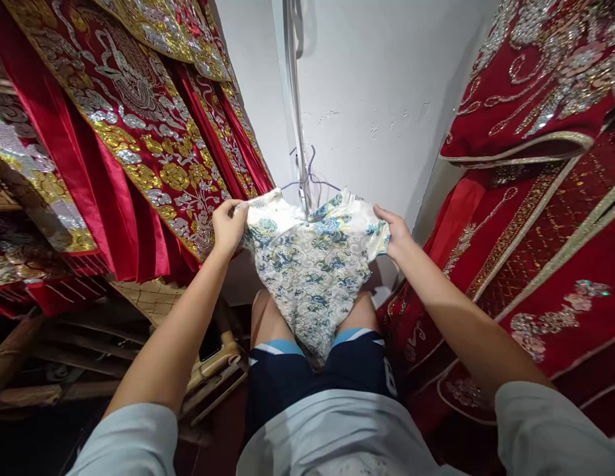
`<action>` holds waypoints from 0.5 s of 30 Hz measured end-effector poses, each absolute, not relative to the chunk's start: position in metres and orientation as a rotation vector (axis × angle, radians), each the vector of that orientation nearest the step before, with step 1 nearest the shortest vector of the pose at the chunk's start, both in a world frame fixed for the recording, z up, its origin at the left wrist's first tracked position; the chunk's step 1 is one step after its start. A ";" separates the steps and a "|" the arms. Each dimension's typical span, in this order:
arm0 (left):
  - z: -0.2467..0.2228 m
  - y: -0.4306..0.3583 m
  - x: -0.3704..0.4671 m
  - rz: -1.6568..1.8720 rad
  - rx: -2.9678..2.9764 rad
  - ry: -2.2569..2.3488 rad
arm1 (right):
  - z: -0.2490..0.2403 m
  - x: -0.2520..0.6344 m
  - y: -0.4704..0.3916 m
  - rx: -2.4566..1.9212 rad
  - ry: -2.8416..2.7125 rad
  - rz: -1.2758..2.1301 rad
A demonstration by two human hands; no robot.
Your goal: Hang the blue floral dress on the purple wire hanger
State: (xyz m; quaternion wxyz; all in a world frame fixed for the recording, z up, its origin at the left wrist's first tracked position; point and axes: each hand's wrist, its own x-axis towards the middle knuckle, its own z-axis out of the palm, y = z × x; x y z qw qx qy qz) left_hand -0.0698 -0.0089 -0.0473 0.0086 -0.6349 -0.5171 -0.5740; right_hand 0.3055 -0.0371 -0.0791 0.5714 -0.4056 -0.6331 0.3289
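A white garment with a blue and green floral pattern [312, 264] hangs in front of my legs on a thin purple hanger [327, 183]. The garment has short sleeves and an opening at the neck. My left hand [229, 225] pinches its left shoulder or sleeve edge between thumb and fingers. On the other side my right hand [393, 231] grips the right sleeve, thumb on top. Between the two hands the cloth is spread out, and its lower end narrows down toward my thighs.
Red costumes with gold and silver embroidery [173, 152] hang at the left. More red beaded garments [535, 218] hang close on the right. A pale wall [367, 86] with a vertical metal pole [289, 73] stands ahead. Bamboo furniture [213, 370] sits low at the left.
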 end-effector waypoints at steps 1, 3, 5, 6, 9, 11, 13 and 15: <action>-0.039 -0.005 -0.064 -1.827 -1.945 -1.581 | -0.075 0.308 -0.035 -0.936 -1.457 0.815; -0.021 0.000 -0.051 -1.807 -1.964 -1.552 | -0.066 0.314 -0.034 -0.910 -1.413 0.851; -0.008 -0.004 -0.040 -1.667 -2.077 -1.561 | -0.061 0.320 -0.041 -0.881 -1.360 0.857; -0.005 -0.010 -0.035 -1.564 -2.135 -1.553 | -0.061 0.323 -0.048 -0.867 -1.329 0.858; -0.013 -0.036 -0.027 -1.212 -2.278 -1.363 | -0.072 0.330 -0.081 -0.841 -1.259 0.848; -0.031 -0.052 -0.024 -1.008 -2.372 -1.166 | -0.085 0.330 -0.108 -0.828 -1.231 0.841; -0.054 -0.060 -0.021 -0.887 -2.428 -1.056 | -0.098 0.323 -0.133 -0.806 -1.159 0.866; -0.077 -0.059 -0.015 -0.911 -2.414 -1.022 | -0.107 0.307 -0.157 -0.773 -1.061 0.941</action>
